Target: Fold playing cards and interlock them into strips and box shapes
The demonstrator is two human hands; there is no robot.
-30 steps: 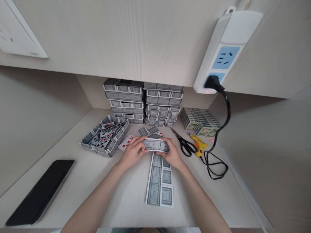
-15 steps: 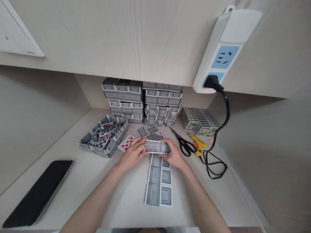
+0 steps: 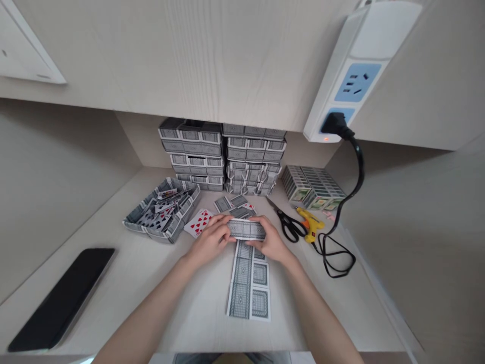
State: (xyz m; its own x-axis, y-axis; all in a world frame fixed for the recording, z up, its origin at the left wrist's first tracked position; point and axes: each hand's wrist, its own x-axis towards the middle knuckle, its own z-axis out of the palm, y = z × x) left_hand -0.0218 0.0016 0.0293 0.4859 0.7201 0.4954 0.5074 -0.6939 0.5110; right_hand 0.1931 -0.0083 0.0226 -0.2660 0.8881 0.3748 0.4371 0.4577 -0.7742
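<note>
A folded strip of grey-patterned playing cards (image 3: 246, 229) is held level between both hands. My left hand (image 3: 212, 239) grips its left end, fingers closed round it. At the right end, my right hand (image 3: 271, 239) pinches it between thumb and fingers. Below, a flat panel of joined cards (image 3: 240, 288) lies on the table, its top edge under the held strip. Loose cards (image 3: 238, 202) lie just behind the hands, and face-up heart cards (image 3: 198, 223) rest beside my left hand.
A card-made tray (image 3: 172, 237) holds loose cards at left, near a black phone-like slab (image 3: 62, 298). Stacked card boxes (image 3: 197, 147) stand behind. Scissors (image 3: 291, 226), a yellow glue gun (image 3: 311, 226), its black cable and card packs (image 3: 314, 187) are at right. A power strip (image 3: 358, 81) hangs above.
The camera view has shifted slightly. Both hands still hold the strip in nearly the same place; my left hand's grip has moved a little to the right along it.
</note>
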